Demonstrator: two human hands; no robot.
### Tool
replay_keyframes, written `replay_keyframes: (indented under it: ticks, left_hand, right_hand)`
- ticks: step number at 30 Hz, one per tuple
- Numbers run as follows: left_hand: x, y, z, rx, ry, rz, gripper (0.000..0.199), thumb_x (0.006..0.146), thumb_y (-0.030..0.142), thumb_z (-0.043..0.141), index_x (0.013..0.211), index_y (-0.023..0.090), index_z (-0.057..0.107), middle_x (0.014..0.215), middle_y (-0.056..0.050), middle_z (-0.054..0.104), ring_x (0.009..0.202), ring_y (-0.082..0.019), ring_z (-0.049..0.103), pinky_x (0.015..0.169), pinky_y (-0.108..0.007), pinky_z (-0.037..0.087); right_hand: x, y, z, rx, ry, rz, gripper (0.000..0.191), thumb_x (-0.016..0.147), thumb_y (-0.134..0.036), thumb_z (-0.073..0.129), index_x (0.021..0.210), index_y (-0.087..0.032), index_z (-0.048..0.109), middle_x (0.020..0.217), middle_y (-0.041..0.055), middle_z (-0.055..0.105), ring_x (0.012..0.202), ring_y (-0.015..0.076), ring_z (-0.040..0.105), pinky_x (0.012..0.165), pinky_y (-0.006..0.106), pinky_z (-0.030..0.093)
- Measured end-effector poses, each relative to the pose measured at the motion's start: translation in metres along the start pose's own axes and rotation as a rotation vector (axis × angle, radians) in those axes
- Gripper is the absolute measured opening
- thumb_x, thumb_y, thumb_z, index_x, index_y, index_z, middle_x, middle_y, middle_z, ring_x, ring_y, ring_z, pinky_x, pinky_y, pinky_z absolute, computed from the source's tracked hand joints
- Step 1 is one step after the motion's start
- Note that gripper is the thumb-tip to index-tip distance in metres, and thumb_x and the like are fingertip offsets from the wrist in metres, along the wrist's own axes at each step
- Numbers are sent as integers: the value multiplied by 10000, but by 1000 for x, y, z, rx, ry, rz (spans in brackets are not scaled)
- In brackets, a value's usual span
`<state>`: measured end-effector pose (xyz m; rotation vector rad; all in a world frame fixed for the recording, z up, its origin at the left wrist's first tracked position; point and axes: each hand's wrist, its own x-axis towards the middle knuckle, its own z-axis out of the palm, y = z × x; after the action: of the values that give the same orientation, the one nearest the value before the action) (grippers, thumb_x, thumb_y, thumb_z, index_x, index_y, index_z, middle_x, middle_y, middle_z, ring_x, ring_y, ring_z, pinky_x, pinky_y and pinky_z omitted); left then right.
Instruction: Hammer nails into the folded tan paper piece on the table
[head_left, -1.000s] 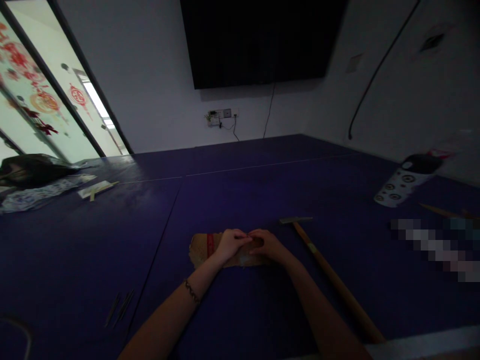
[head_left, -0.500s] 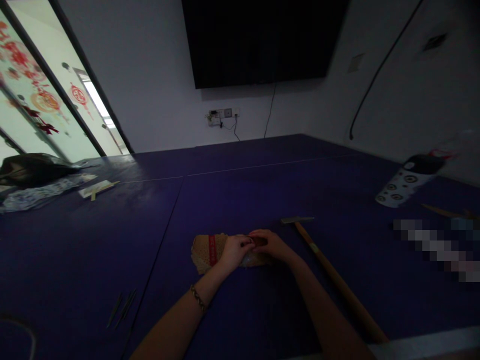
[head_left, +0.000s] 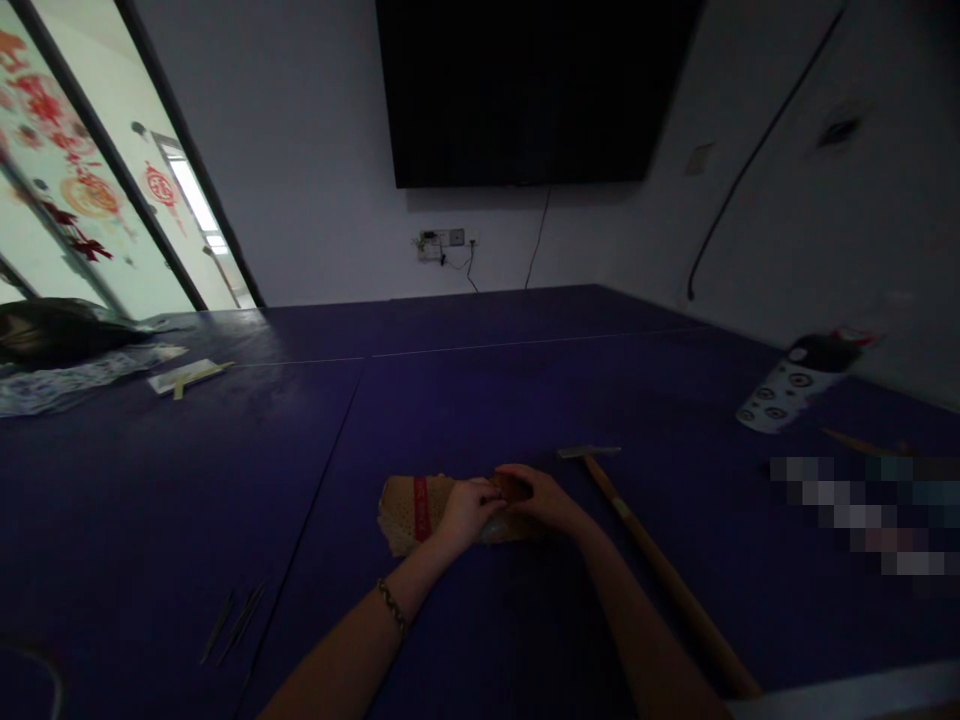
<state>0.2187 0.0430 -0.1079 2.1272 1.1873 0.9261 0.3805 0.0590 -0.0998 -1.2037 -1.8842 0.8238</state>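
A tan, dotted packet [head_left: 401,505] with a red band lies on the purple tabletop [head_left: 450,400], its right part covered by my hands. My left hand [head_left: 466,512] rests over the packet with its fingers pinched together at the right end; what lies between the fingertips is too small to make out. Curved around a brown piece [head_left: 513,487] at that end is my right hand [head_left: 553,500], thumb near the left fingertips. Clear, crinkled wrapping shows under the hands. To the right lies a hammer [head_left: 645,540] with a long wooden handle, touched by neither hand.
Several thin metal tools [head_left: 236,625] lie at the front left. A white patterned tumbler [head_left: 795,385] lies tilted at the right. Farther left are a small white item [head_left: 187,376] and a dark bag [head_left: 60,332]. A black screen [head_left: 525,90] hangs on the far wall.
The view has shifted slightly, so the table items sit a little further left. Both hands stay at the packet's right end; the brown piece shows more between them.
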Motion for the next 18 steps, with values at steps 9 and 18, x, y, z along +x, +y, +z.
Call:
replay_keyframes:
  ticks: [9, 18]
  left_hand:
    - [3, -1, 3, 62, 7, -2, 139, 743, 167, 557, 651, 151, 660, 668, -10, 613, 656, -132, 568, 616, -223, 424]
    - [4, 0, 4, 8, 7, -20, 121, 739, 197, 588, 669, 143, 670, 700, -23, 628, 691, -138, 573, 652, -222, 421]
  right_hand:
    - [-21, -22, -52, -225, 402, 154, 309, 696, -363, 509, 924, -183, 613, 906, 115, 658, 862, 288, 601, 804, 459, 428]
    - [-138, 14, -103, -592, 224, 633, 304, 682, -422, 477, 767, -183, 645, 809, 158, 680, 752, 306, 634, 631, 393, 478]
